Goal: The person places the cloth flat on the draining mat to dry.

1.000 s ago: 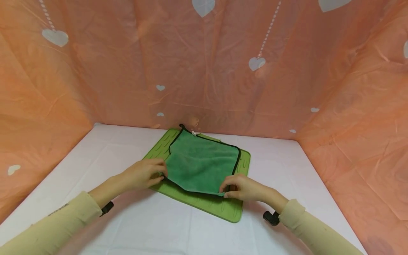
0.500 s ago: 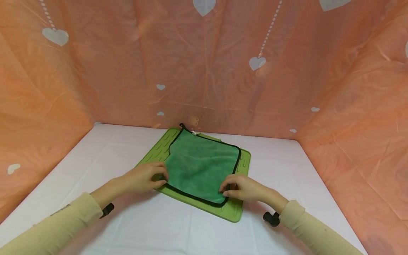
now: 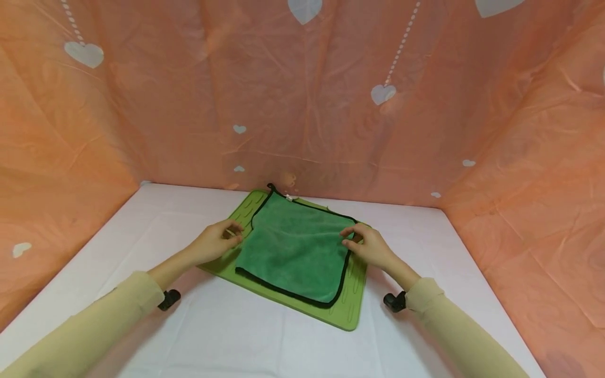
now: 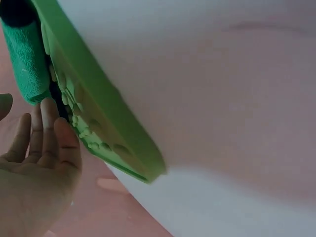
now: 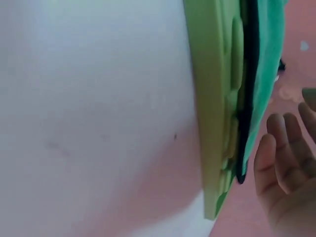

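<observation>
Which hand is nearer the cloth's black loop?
Left: the left hand is in front and left of the black loop; the right hand is farther, across the cloth.

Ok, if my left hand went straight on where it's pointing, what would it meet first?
Your left hand would likely meet the green cloth, though the hand's height above the mat is unclear.

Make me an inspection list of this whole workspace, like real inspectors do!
Surface: white tabletop, lightly creased.
Job's things: green cloth, dark-edged, lies on a green mat; part of its left side looks tucked under.
Clutter: nothing seen.
Grippers: left hand by the cloth's left edge, right hand by its right edge; neither holds anything.
Cables: nothing seen.
Surroundings: orange curtain with pale hearts; black device at each wrist.
</observation>
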A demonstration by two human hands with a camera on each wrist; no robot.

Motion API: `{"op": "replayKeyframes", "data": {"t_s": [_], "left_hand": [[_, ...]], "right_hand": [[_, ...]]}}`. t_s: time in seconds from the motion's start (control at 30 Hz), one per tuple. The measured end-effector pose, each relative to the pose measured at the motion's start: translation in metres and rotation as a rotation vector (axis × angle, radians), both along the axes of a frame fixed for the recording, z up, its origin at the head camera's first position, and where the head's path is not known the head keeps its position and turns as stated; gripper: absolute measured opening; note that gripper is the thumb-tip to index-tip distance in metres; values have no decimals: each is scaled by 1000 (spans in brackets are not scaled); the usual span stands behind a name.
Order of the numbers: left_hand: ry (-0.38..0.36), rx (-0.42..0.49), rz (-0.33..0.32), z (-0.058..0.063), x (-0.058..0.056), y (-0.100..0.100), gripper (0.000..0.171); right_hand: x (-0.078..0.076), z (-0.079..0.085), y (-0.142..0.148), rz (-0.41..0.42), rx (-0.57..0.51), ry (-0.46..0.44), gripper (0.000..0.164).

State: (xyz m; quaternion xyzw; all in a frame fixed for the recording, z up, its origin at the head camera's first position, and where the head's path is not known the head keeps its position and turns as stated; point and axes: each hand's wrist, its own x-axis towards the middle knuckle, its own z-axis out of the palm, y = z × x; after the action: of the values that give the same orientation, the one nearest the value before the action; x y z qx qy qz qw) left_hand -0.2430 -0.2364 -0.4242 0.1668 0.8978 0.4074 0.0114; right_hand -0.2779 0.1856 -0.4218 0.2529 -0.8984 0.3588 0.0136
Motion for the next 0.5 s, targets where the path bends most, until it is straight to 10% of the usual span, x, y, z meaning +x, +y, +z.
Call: {"op": "replayKeyframes", "data": {"t_s": [0.5], "left_hand": [[-92, -50, 3, -4, -25, 23, 34]], "right_hand": [[-32, -7, 7, -184, 97, -65, 26]]}}
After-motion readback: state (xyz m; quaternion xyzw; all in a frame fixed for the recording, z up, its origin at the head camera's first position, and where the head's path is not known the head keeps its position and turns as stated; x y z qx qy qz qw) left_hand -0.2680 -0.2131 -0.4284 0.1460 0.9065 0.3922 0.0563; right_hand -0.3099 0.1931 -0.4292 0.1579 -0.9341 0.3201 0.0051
